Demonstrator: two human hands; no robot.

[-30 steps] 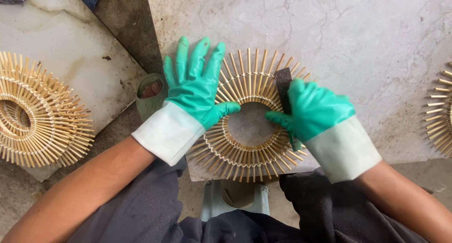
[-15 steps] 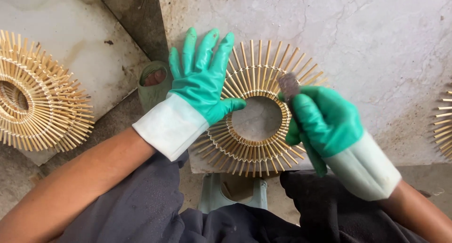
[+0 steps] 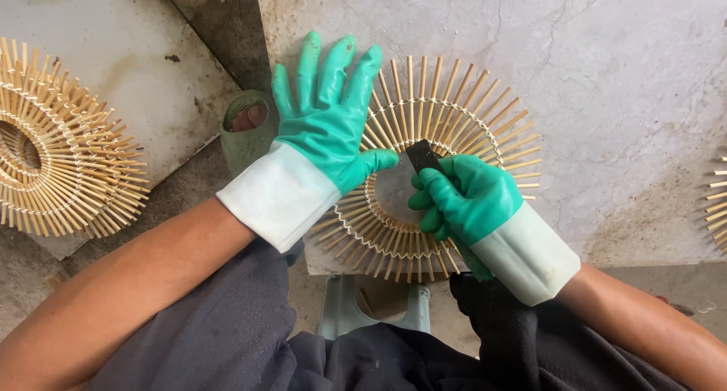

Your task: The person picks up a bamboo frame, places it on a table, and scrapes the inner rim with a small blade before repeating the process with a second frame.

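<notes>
**Q:** Where is the work lying?

**A:** Pale marble slab point(image 3: 606, 80) is carrying the bamboo stick ring point(image 3: 454, 111), which is sitting near the slab's lower edge, just above my lap. A stack of similar rings point(image 3: 60, 171) is resting on a second slab well to the left of the ring, and a small green cup point(image 3: 246, 133) is standing just left of the ring in the gap between slabs.

**Q:** What are the hands doing?

**A:** I am pressing my left hand point(image 3: 326, 126), gloved, fingers spread wide and flat, on the ring's left side. My right hand point(image 3: 466, 201) is closing around a dark flat tool point(image 3: 422, 156), whose tip is pointing into the ring's open centre.

**Q:** How is the ring handling?

**A:** I am judging it light, stiff as a whole, yet fragile at the thin projecting stick ends. I am taking hold at the bound inner band, not at the tips.
</notes>
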